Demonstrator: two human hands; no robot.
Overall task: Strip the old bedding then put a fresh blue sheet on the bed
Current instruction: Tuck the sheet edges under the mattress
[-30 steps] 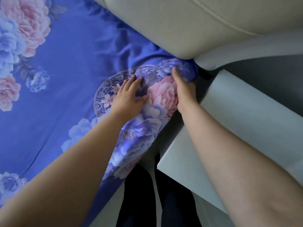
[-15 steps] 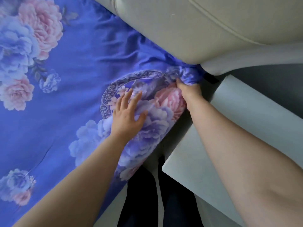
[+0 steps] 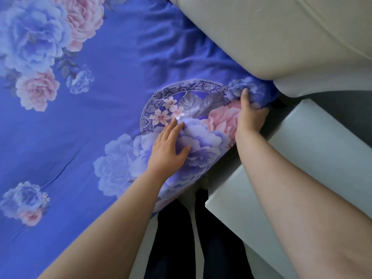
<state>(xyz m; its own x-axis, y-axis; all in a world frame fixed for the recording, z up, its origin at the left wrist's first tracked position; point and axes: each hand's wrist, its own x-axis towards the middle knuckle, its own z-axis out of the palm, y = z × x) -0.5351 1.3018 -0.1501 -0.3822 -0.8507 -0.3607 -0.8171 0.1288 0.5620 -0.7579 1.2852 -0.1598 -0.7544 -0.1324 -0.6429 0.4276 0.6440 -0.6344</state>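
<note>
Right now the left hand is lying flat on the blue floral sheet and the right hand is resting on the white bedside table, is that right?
Not quite. In the head view the right hand is not on the white bedside table; it grips the bunched corner of the blue floral sheet by the cream headboard. The left hand does lie flat on the sheet.

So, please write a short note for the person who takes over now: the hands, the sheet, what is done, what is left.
Left hand: flat, fingers straight, pressing the sheet near the bed corner.
Right hand: gripping bunched sheet at the corner, beside the headboard and the white cabinet.
Done: blue floral sheet is spread over the bed; no old bedding in view.
Left: tuck this corner and smooth the wrinkles near the headboard. Other corners are out of view, so check them.
</note>
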